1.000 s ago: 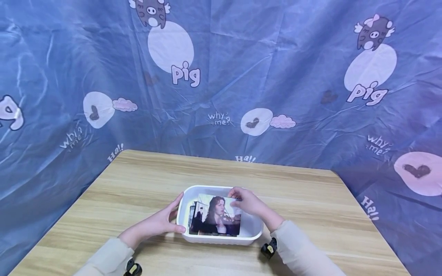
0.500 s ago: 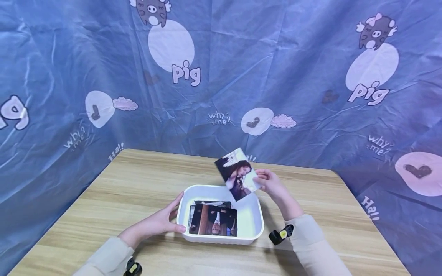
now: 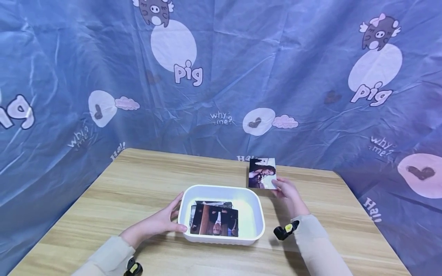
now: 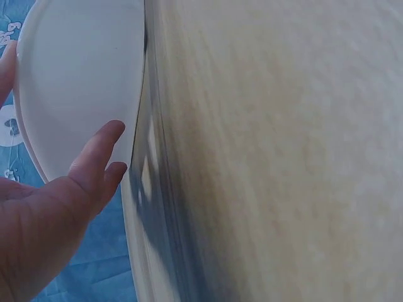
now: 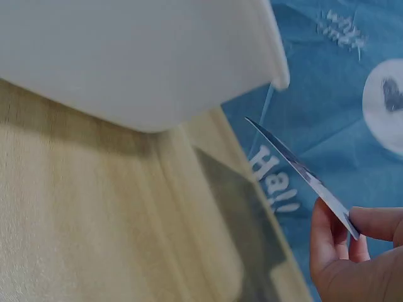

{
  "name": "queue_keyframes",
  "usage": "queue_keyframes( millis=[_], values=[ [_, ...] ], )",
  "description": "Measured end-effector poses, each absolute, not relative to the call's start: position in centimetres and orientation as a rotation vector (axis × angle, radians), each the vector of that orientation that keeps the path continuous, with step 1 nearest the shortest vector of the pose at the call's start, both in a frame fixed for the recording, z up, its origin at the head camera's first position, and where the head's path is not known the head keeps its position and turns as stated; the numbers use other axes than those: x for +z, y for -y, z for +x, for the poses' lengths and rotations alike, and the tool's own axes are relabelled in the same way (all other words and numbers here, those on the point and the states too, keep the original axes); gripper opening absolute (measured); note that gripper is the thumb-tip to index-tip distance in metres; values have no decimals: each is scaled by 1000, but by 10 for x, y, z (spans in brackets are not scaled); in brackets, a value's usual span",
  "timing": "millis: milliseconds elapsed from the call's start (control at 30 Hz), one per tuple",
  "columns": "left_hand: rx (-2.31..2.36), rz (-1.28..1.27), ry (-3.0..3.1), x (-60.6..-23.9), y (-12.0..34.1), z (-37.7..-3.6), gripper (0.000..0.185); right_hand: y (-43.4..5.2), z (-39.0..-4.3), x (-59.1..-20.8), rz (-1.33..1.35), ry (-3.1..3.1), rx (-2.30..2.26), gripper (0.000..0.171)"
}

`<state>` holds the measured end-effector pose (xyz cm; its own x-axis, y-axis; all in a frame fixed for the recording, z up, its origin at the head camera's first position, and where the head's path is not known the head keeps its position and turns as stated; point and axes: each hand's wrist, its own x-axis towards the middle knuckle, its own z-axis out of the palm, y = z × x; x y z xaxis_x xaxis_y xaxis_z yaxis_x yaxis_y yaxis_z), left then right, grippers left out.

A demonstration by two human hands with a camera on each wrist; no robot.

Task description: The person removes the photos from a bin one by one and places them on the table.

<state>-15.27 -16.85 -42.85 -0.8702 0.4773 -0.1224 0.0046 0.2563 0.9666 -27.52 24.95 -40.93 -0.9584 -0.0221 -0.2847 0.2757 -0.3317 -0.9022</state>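
A light wooden table (image 3: 145, 184) stands against a blue cloth backdrop (image 3: 269, 69) that wraps around behind and along both sides, creased and printed with cartoon pigs, white ovals, hearts, clouds and the words "pig", "why me?" and "Ha!", under even light

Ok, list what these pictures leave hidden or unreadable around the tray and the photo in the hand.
- Lower photos in the white tray: head view, covered by the top photo, so no count.
- Held photo: head view, too small for detail; right wrist view shows only its edge.
- Right hand: fingertips on the photo hidden behind it in the head view.
- Left hand: left wrist view is blurred and cuts off the tray's inside.
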Motion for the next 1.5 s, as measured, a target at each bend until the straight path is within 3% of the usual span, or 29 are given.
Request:
queue_keyframes(
  millis=[100, 333, 700, 1033, 1500],
  values=[
    [1654, 436, -2133, -429, 168, -153, 121, -253, -278, -419, 368, -1647, -2402, 17],
    [1659, 458, -2114, -430, 168, -154, 119, -255, -284, -438, 369, -1735, -2331, 53],
    [1660, 456, -2112, -428, 167, -150, 118, -254, -288, -439, 479, -1989, -2221, 51],
    [1662, 476, -2124, -430, 168, -153, 119, -249, -281, -425, 419, -2260, -1982, 53],
    [1657, 466, -2139, -432, 170, -153, 118, -241, -270, -384, 177, -2388, -1924, 77]
  ],
)
